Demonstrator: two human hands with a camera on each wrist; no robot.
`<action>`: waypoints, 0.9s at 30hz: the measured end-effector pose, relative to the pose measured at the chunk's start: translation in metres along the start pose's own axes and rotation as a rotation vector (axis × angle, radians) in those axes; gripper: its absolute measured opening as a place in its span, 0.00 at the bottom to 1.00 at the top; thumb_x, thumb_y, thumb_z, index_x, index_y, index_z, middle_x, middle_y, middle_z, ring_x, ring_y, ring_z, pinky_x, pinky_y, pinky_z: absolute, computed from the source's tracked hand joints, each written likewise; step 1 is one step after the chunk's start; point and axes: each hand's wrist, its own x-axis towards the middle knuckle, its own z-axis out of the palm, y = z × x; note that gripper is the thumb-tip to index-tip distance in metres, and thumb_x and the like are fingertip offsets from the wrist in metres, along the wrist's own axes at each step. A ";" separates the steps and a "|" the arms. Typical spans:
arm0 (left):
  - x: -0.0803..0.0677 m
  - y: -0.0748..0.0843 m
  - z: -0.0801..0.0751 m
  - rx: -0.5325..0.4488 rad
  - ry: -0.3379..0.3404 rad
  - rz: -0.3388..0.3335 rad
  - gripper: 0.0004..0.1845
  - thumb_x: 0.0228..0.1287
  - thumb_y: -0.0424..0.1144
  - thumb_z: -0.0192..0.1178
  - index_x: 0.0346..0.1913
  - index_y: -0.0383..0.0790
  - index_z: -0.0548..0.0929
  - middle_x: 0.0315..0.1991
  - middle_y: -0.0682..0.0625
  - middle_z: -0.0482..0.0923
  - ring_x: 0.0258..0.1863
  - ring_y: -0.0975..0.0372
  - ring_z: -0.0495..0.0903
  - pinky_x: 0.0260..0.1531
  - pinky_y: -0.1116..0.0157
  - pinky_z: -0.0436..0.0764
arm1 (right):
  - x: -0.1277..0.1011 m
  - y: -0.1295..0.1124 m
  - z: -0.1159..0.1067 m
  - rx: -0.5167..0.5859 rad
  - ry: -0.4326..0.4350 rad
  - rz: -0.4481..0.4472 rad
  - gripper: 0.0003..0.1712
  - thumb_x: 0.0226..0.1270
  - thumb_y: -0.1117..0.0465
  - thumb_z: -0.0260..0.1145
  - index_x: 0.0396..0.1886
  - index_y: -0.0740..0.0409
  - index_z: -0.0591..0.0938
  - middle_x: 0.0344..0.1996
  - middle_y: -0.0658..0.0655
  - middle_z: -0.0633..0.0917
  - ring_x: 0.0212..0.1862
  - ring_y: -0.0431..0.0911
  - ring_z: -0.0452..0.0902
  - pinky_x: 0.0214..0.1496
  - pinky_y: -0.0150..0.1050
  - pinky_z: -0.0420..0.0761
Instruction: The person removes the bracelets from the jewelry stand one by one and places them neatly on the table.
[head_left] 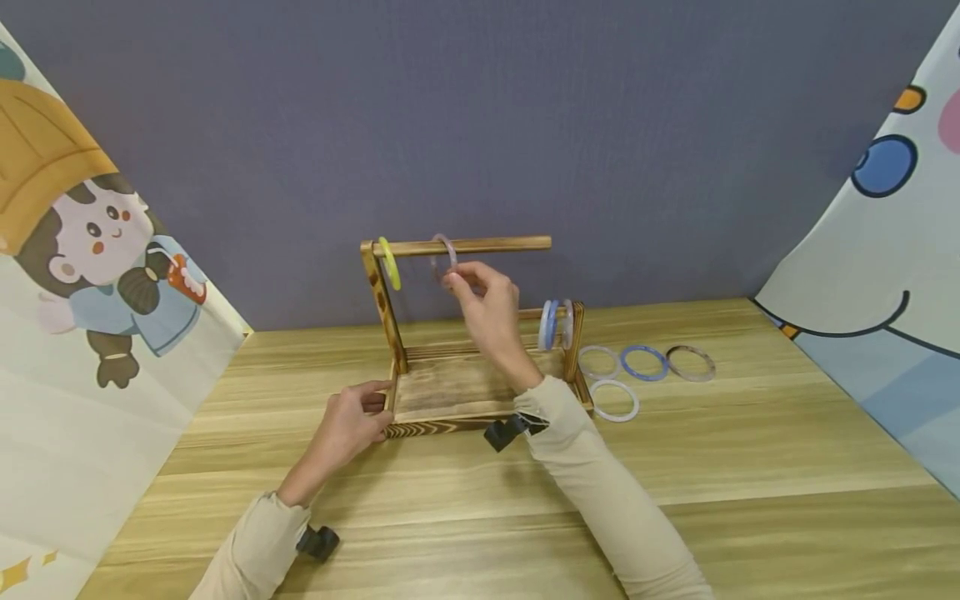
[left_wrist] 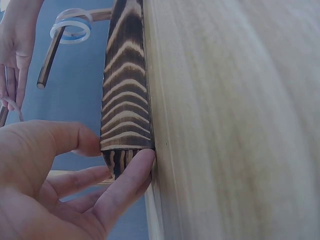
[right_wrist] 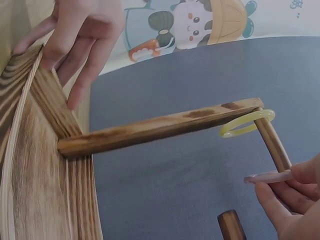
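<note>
A wooden bangle stand [head_left: 442, 428] has a long upper rod and a shorter lower one on the right. My left hand [head_left: 351, 423] grips its front left corner; the left wrist view shows thumb and fingers around the dark-grained wood. With thumb and fingertips my right hand [head_left: 489, 312] pinches a pale purple bangle [head_left: 452, 252], which encircles the upper rod [head_left: 506, 244]. Left of it, a yellow bangle [head_left: 390, 265] hangs near the post. On the lower rod hang a pale blue bangle [head_left: 543, 327], a blue bangle [head_left: 552, 323] and a pale purplish one [head_left: 567, 329].
Right of the stand, several bangles lie flat on the wooden table [head_left: 750, 433]: a blue ring [head_left: 645, 379], a brownish ring [head_left: 692, 380], a white ring [head_left: 615, 419] and a pale one. A grey-blue panel [head_left: 480, 125] stands behind, with printed cloths at both sides.
</note>
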 end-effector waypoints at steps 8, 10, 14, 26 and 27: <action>0.001 0.000 0.000 -0.003 0.001 0.001 0.29 0.58 0.28 0.61 0.66 0.35 0.76 0.50 0.33 0.83 0.35 0.57 0.87 0.25 0.65 0.89 | 0.001 0.000 -0.006 -0.049 0.028 -0.043 0.10 0.72 0.63 0.64 0.44 0.65 0.86 0.40 0.58 0.89 0.46 0.46 0.86 0.47 0.39 0.88; 0.000 0.000 0.000 -0.003 0.001 0.005 0.29 0.59 0.28 0.61 0.66 0.35 0.76 0.50 0.32 0.83 0.37 0.55 0.87 0.25 0.66 0.89 | 0.001 -0.001 -0.007 -0.048 0.037 -0.042 0.10 0.72 0.63 0.64 0.44 0.66 0.86 0.40 0.58 0.89 0.45 0.47 0.86 0.45 0.39 0.89; 0.000 0.000 0.000 -0.001 0.005 0.010 0.28 0.59 0.28 0.61 0.65 0.34 0.77 0.50 0.32 0.83 0.42 0.52 0.86 0.25 0.67 0.88 | 0.002 0.000 -0.011 -0.043 0.050 -0.035 0.11 0.71 0.64 0.64 0.44 0.69 0.85 0.40 0.60 0.89 0.45 0.48 0.86 0.44 0.40 0.89; -0.001 0.000 -0.001 0.003 -0.007 0.008 0.28 0.60 0.28 0.61 0.66 0.33 0.76 0.51 0.31 0.82 0.45 0.50 0.85 0.26 0.66 0.89 | 0.004 0.004 -0.027 -0.079 0.056 -0.031 0.11 0.71 0.64 0.64 0.45 0.69 0.85 0.41 0.61 0.88 0.46 0.49 0.86 0.51 0.41 0.88; -0.001 0.000 -0.001 0.002 -0.005 0.003 0.28 0.60 0.28 0.61 0.66 0.34 0.76 0.51 0.32 0.82 0.45 0.50 0.85 0.26 0.66 0.89 | 0.004 0.004 -0.029 -0.082 0.056 -0.033 0.11 0.71 0.65 0.64 0.45 0.69 0.85 0.41 0.61 0.88 0.46 0.49 0.86 0.51 0.42 0.87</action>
